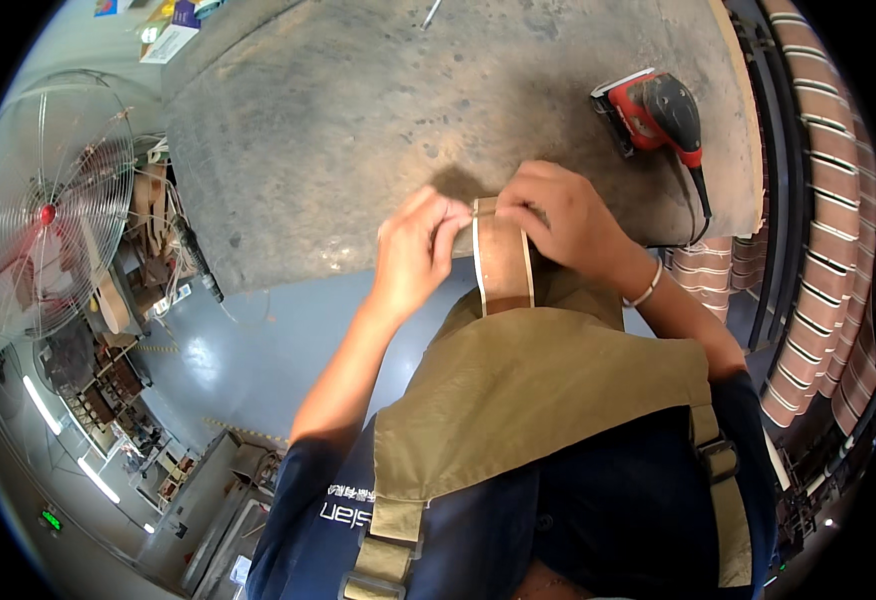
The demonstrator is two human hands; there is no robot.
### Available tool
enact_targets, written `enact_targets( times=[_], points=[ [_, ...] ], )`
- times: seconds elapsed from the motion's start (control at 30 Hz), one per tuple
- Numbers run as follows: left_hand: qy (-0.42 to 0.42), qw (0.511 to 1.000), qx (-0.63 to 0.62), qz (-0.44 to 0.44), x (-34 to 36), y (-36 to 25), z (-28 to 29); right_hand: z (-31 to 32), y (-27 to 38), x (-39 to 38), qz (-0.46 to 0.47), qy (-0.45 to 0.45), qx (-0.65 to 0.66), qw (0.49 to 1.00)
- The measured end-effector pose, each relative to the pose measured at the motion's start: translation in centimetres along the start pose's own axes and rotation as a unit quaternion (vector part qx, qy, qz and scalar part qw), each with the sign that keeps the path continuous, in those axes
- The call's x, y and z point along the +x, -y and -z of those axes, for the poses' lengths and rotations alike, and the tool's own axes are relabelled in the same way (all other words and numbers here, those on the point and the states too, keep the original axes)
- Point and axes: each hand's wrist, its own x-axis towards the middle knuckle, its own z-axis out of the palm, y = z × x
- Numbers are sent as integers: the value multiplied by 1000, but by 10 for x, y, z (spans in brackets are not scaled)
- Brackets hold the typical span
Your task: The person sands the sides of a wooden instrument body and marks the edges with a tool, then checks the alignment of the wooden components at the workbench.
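Observation:
A flat brown wooden piece [503, 262] with pale edge strips extends from the front of my apron to the table's near edge. At its far end my left hand [416, 240] is closed in a pinch on the left corner, thumb against the fingertips. My right hand [566, 218] is closed at the right corner, its fingers curled over the end. A narrow darker band crosses the piece between my fingertips; I cannot tell whether it is separate. The piece's near end is hidden by my olive apron [538, 375].
A red and black power sander [658, 115] rests on the worn grey table [358, 110], its cord trailing over the right side. A large wire-caged fan [48, 212] stands left. Brown striped rolls or covers [813, 220] line the right. A pale stick [431, 14] lies at the far edge.

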Motion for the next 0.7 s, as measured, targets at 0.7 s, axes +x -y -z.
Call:
enact_targets(
  times=[0.7],
  points=[
    [144, 986, -42, -76, 22, 12, -15, -8, 15, -40, -109, -48, -59, 991]
  ],
)
